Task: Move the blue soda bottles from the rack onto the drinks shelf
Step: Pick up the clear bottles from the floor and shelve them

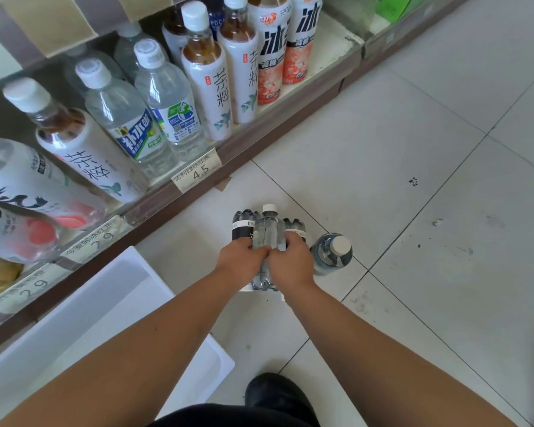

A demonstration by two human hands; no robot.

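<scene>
– Where does your head camera look from?
– From your head, steeply down at the tiled floor (413, 149) near your feet; the drinks shelf (259, 140) runs along your left, close. One view only.

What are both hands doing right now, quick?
Left hand: closed on the clear plastic bottle with a white cap.
Right hand: closed on the same bottle.
</scene>
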